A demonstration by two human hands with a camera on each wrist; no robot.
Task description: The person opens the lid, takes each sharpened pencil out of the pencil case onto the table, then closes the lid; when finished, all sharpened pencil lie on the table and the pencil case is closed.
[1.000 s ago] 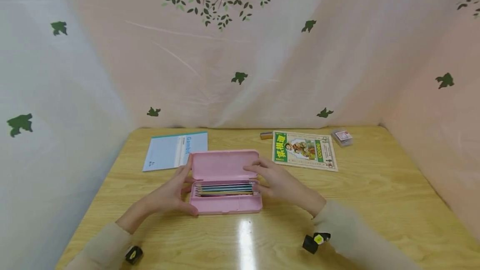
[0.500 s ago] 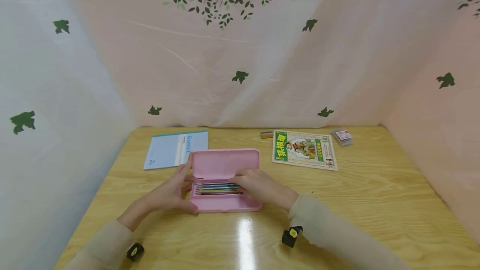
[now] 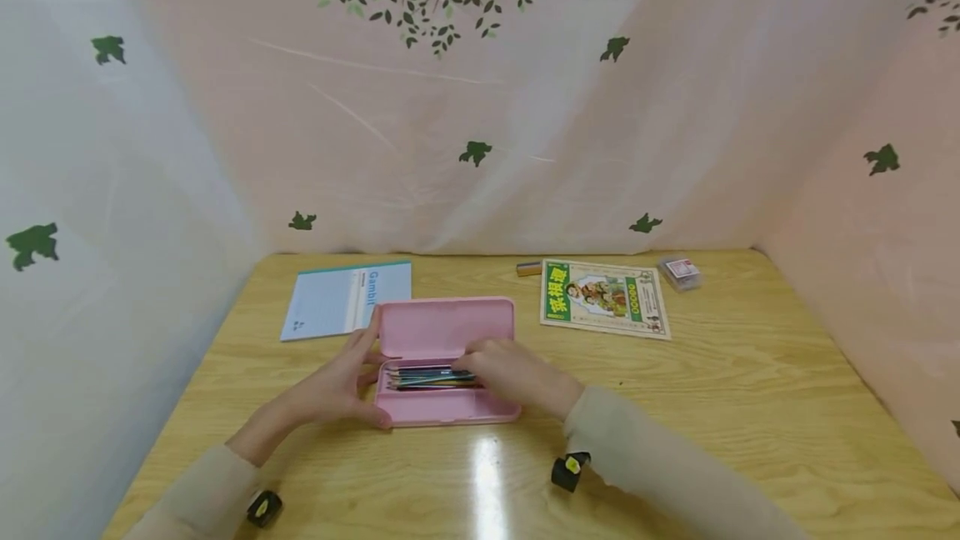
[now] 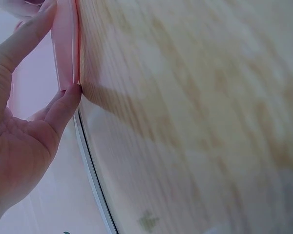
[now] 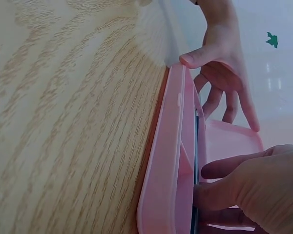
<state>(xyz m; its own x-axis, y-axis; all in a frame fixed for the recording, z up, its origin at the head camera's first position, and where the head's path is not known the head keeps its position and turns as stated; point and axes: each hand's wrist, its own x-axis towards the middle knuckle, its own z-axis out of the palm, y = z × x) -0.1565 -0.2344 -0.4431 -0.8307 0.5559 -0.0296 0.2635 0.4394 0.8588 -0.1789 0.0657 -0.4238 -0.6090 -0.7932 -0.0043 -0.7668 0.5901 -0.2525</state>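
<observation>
A pink pencil case (image 3: 431, 408) lies with its lid (image 3: 438, 328) raised on the wooden table. Several pencils (image 3: 420, 379) lie lengthwise in its rear compartment. My left hand (image 3: 337, 382) holds the case's left end, thumb at the front corner and fingers spread up toward the lid. The right hand (image 3: 513, 371) reaches into the right part of the case, its fingertips curled down on the pencils and covering their right ends. In the right wrist view its thumb and fingers (image 5: 229, 165) close in over the rear compartment, where a dark pencil edge shows.
Behind the case at left lies a light blue notebook (image 3: 322, 307), partly hidden by the lid. To the right are an illustrated booklet (image 3: 603, 298), a small brown and dark block (image 3: 528, 268) and a small clear box (image 3: 681, 273). A patterned curtain (image 3: 405, 148) hangs behind the table.
My right hand has moved left from the case's right end into the rear compartment, and the pencils have shifted slightly under it. The left hand keeps its hold.
</observation>
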